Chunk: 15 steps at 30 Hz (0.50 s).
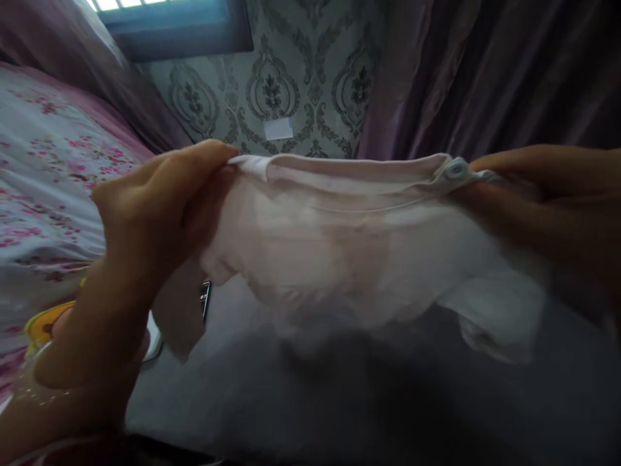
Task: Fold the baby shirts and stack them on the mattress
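A small white short-sleeved shirt [310, 252] hangs stretched between both hands, its neckline at the top and its lower part blurred by motion. My left hand [165, 200] pinches the left shoulder beside the collar. On the other side my right hand [538, 200] grips the right shoulder, close to a pale snap button [455, 169]. The shirt's two sleeves droop at the sides above a grey surface [291, 401]. Part of my right hand is dark and smeared, but its fingers close around the cloth.
A phone [206, 301] lies partly hidden behind my left forearm. To the left are a floral sheet [43, 175] and a yellow item [43, 327]. Patterned wallpaper [310, 71], dark curtains [485, 77] and a window [174, 26] stand behind.
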### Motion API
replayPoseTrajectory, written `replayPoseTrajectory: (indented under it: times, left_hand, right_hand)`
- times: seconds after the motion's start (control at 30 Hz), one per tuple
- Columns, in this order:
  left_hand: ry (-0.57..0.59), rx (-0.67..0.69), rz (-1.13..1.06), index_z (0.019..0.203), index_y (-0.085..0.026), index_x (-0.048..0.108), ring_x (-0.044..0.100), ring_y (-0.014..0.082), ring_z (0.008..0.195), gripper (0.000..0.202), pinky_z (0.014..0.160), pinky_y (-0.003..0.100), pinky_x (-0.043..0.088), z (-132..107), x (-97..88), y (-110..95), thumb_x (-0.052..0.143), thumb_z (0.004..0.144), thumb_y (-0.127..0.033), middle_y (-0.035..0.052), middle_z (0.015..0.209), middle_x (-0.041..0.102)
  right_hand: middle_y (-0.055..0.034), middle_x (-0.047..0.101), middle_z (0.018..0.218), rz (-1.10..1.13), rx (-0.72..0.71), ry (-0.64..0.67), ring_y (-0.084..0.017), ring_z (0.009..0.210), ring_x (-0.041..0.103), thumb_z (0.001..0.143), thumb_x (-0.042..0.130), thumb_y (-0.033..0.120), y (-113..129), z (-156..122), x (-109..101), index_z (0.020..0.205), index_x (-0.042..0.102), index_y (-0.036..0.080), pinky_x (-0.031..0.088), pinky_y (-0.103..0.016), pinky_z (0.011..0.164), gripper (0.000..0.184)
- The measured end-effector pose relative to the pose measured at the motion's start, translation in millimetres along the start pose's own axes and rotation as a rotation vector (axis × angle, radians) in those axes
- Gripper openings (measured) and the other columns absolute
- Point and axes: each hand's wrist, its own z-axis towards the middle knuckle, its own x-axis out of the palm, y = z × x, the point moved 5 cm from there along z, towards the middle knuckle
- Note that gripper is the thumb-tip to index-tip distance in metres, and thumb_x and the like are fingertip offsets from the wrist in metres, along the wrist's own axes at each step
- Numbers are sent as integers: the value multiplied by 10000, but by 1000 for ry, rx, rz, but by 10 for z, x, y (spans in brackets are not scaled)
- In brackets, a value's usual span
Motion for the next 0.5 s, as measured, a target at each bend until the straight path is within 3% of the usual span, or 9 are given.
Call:
replayPoseTrajectory:
  times: [0.07,0.13,0.2,0.3,0.4,0.5]
  left_hand:
    - [0,113,90,1167,-397,641,617,248,986,314,726,333,475,82,2,-107,553,868,-430,-23,960,698]
    - [85,189,143,1101,-330,674,637,199,773,283,664,307,452,139,206,-91,510,900,-441,-15,840,701]
    - [306,199,113,1050,-265,687,622,165,677,319,611,275,419,110,624,77,452,928,-443,-5,796,699]
    - [647,118,-66,1002,-225,685,629,168,709,350,620,247,421,-153,1434,489,419,935,-442,21,833,711]
    - [849,77,-158,937,-205,677,635,188,753,377,650,253,428,-563,2192,869,375,946,-430,60,869,711]
    - [941,25,-138,926,-199,655,632,195,773,396,688,268,441,-919,2728,1135,333,956,-427,77,882,702]
  right_hand:
    - [17,608,583,105,107,110,-132,492,505,779,659,646,-58,62,83,912,741,364,338,-280,416,323]
    - [6,678,685,232,188,271,-172,573,576,759,683,637,-179,91,312,896,755,335,376,-278,432,339]
    - [2,718,796,328,229,479,-217,676,625,777,674,617,-350,37,665,925,759,297,440,-291,504,362]
    - [-6,729,918,390,237,731,-251,808,648,846,601,582,-667,-215,1297,989,739,264,496,-325,670,376]
    - [-33,729,927,366,200,838,-258,840,650,859,574,570,-970,-568,1924,923,738,240,492,-341,735,374]
    - [-61,721,987,314,208,925,-243,886,650,911,505,516,-1213,-908,2465,990,718,212,477,-312,759,379]
